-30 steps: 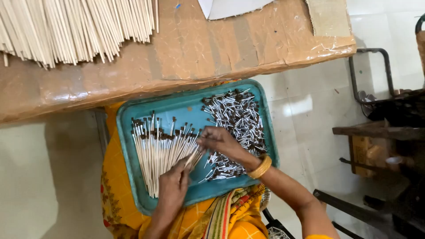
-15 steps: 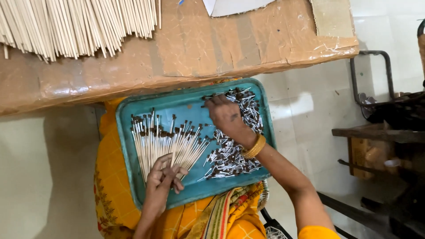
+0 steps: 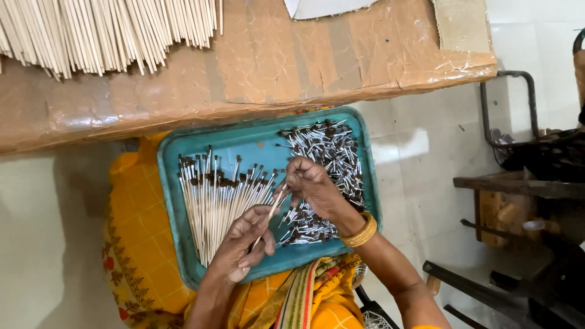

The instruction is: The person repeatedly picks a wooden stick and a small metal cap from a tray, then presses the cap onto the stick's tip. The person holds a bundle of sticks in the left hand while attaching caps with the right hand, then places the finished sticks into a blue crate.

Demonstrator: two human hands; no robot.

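Observation:
A teal tray [image 3: 262,143] rests on my lap. On its left lies a bundle of pale sticks with dark tips [image 3: 213,195]. On its right is a heap of small silver and dark pieces [image 3: 326,155]. My left hand [image 3: 244,244] pinches one thin stick [image 3: 271,213] that points up toward my right hand. My right hand [image 3: 314,186], with a gold bangle on the wrist, has its fingers closed at the top end of that stick, over the heap.
A brown board wrapped in tape [image 3: 274,67] spans the top, with several bare pale sticks [image 3: 103,30] laid on it. A dark metal frame and wooden stand [image 3: 524,170] sit at the right on the pale tiled floor [image 3: 426,158].
My right hand came back down from the upper part of the heap to meet the left hand. My left hand rose slightly with one stick.

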